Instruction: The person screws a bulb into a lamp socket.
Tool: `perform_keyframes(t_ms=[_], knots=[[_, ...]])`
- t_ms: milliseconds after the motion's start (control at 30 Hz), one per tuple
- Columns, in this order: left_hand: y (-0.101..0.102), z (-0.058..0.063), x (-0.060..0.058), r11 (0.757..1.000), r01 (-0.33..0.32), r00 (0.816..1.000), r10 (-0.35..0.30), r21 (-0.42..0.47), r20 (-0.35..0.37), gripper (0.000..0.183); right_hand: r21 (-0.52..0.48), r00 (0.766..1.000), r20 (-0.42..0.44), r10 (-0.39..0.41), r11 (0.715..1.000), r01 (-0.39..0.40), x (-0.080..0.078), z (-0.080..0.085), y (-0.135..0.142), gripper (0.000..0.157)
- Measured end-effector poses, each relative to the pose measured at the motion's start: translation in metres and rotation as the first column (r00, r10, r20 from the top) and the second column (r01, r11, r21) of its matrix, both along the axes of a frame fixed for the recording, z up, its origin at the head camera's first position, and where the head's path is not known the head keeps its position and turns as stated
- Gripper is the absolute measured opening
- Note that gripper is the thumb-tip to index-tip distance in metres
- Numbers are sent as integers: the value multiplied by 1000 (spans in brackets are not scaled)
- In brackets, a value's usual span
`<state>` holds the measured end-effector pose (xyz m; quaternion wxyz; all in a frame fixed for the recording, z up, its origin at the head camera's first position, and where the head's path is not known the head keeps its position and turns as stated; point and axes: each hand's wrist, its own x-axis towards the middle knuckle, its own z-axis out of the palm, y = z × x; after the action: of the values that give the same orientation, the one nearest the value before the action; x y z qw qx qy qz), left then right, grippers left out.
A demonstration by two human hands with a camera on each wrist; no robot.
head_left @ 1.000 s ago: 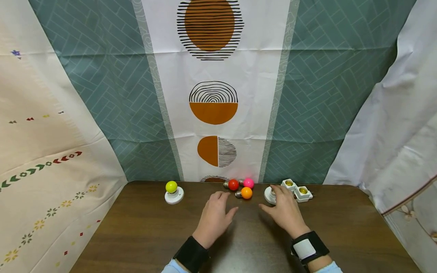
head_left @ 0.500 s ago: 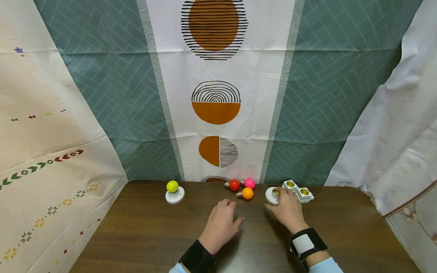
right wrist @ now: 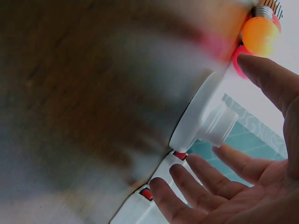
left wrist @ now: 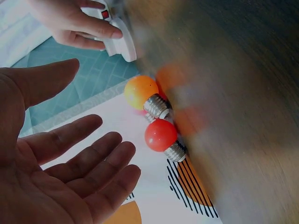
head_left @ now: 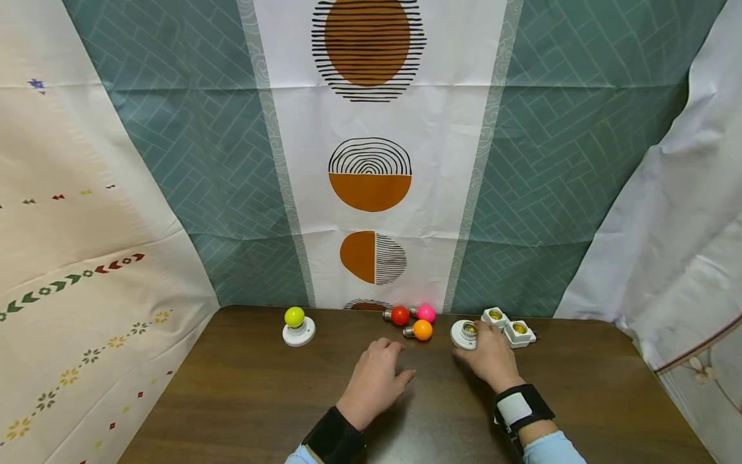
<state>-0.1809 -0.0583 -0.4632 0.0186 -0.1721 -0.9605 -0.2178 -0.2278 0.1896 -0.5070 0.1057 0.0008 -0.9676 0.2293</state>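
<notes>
My right hand (head_left: 493,354) is at a white round lamp holder (head_left: 460,334), its fingers on the right side and thumb toward the near side. In the right wrist view the fingers are spread, with fingertips right at the rim of the holder (right wrist: 198,112) and the thumb apart from it. Over the table, my left hand (head_left: 377,380) is relaxed and holds nothing. Just beyond it lie a red bulb (head_left: 400,315), a pink bulb (head_left: 426,312) and an orange bulb (head_left: 423,330), all on their sides with metal screw bases showing.
Two white square lamp holders (head_left: 520,332) with red switches (right wrist: 146,193) stand right of the round one. At the left, a yellow-green bulb (head_left: 294,316) sits upright in another round holder (head_left: 305,337). A patterned cloth (head_left: 371,116) hangs behind the brown table (head_left: 243,386).
My right hand has shifted slightly right and lower, from over the round holder to its right side. My left hand has drawn back a little toward me and to the right.
</notes>
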Motion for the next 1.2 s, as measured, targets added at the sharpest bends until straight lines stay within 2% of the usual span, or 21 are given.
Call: perform_keyframes(t_ms=[200,333,433,633,967,1200], knots=[[0,-1,-1,1000,-6,1000,6,-7,10,44,-19,1000,-15,12,1000,-12,-2,-2,-3,73],[1,-1,-1,1000,-11,1000,11,-3,27,44,-20,1000,5,15,1000,-15,-5,-4,-2,77],[2,0,-2,1000,-8,1000,8,-4,28,44,-1,1000,25,17,1000,-17,-8,-6,-1,79],[3,1,-7,1000,-1,1000,1,-26,1,46,41,999,38,6,999,-7,-13,-8,0,71],[2,-2,-13,999,-5,1000,5,-34,6,48,41,1000,-19,16,999,-15,-14,-9,-2,55],[-1,-4,-17,999,-16,1000,15,-45,-17,48,9,996,-81,33,999,-33,-6,-2,-4,58]])
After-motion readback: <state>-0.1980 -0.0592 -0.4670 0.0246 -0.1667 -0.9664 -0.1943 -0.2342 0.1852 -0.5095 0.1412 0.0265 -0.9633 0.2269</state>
